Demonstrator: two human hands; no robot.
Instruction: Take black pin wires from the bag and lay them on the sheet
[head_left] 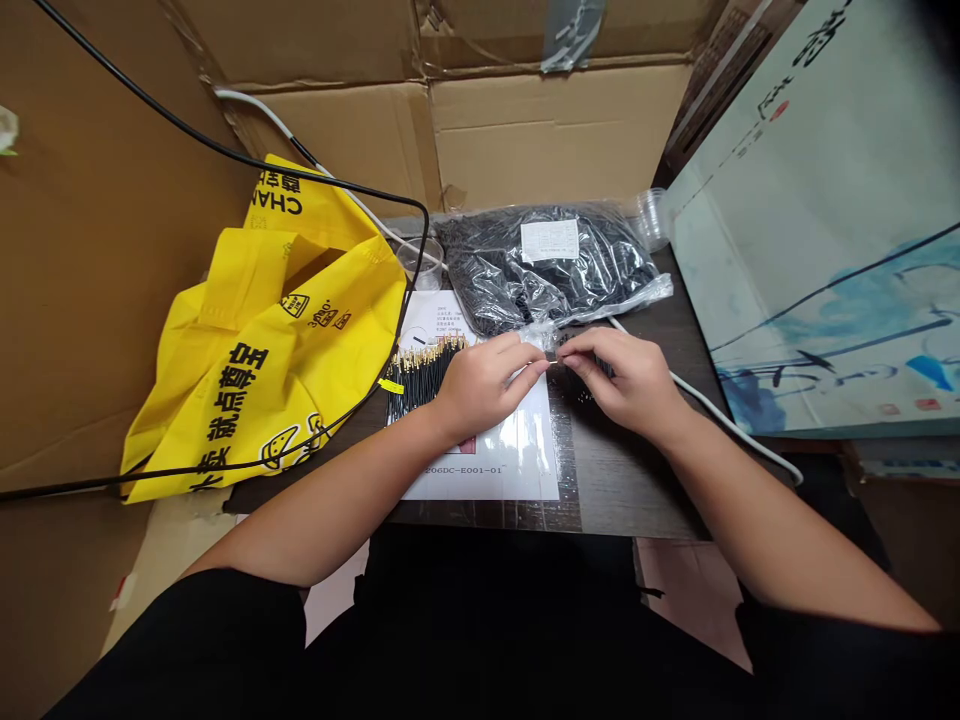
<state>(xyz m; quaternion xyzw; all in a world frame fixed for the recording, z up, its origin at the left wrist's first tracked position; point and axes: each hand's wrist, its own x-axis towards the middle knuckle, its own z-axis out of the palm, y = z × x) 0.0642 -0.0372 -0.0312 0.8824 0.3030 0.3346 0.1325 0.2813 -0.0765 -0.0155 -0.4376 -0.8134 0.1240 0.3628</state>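
Note:
My left hand [491,380] and my right hand [622,380] meet fingertip to fingertip above the table. Both pinch a tiny gold-coloured piece [553,362] between them; its exact shape is too small to tell. Beside my left hand lies a bundle of black wires with gold tips [424,372], carrying a yellow tag [391,386]. The bundle rests on a printed white sheet [517,470]. Under my right hand are some small dark items, mostly hidden. Behind both hands is a clear plastic bag full of black parts [555,265], with a white label on it.
A yellow bag [285,340] is at the left, with a black cable [225,155] crossing it. Clear plastic cups [424,268] stand behind the sheet. A white cable [724,425] runs along the table's right side beside a pale painted box [832,300]. Cardboard [555,140] walls the back.

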